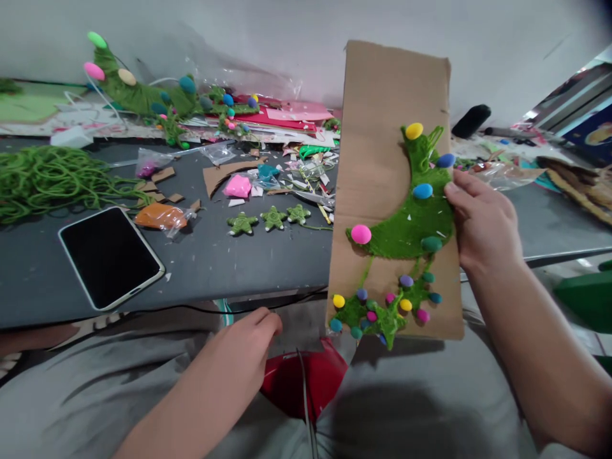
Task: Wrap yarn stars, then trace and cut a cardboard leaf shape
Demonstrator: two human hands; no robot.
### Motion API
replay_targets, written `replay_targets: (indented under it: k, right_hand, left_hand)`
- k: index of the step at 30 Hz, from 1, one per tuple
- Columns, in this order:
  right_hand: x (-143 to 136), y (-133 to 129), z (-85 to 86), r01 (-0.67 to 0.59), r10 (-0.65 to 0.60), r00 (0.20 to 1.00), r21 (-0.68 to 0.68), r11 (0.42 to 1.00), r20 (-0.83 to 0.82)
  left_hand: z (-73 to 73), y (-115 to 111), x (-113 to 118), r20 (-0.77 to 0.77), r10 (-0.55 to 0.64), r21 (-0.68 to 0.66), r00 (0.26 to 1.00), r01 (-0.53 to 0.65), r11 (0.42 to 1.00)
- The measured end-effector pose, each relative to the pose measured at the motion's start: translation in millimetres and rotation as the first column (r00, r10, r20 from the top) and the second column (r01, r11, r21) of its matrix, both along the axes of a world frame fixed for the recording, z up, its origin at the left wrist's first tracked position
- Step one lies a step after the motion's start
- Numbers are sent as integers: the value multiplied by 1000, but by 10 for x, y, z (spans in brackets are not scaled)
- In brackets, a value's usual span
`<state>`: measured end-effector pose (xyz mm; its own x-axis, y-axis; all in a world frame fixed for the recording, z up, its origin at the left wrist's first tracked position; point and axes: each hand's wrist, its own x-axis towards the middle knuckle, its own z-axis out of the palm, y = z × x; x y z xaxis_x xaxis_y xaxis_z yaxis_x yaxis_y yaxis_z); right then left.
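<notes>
My right hand (488,220) is closed at the right edge of an upright piece of brown cardboard (377,115), gripping it together with a green yarn-wrapped crescent moon ornament (411,223) that lies against its front. Coloured balls dot the moon, among them a pink ball (361,234) at its lower tip. Small green stars (392,319) with more balls hang on yarn below the moon, over the board's lower end. Above my lap, my left hand (243,347) has its fingers curled together, apart from the board; nothing shows in it.
On the grey table (201,274) lie a phone (112,258), a heap of green yarn (52,182), three green stars (273,218), bags of orange (162,217) and pink (238,186) material, and scraps. Another decorated moon (138,95) lies behind. A cable (182,307) runs along the front edge.
</notes>
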<state>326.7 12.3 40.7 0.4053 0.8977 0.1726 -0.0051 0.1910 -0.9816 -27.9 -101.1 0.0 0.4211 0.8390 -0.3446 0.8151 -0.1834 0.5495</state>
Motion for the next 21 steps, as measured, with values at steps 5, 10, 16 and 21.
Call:
replay_targets:
  k: [5, 10, 16, 21]
  right_hand:
    - [168, -75, 44, 76, -77, 993, 15, 997, 89]
    - [246, -150, 78, 131, -128, 981, -7, 991, 147]
    - [-143, -102, -73, -47, 41, 998, -187, 981, -37]
    - [-637, -144, -299, -289, 213, 943, -312, 905, -257]
  left_hand:
    - [-2, -44, 3, -75, -58, 43, 995, 62, 997]
    - [12, -64, 96, 3, -20, 161, 1000, 19, 987]
    - [197, 85, 170, 376, 222, 62, 900, -263, 963]
    - [304, 321, 24, 501, 339, 95, 796, -440, 893]
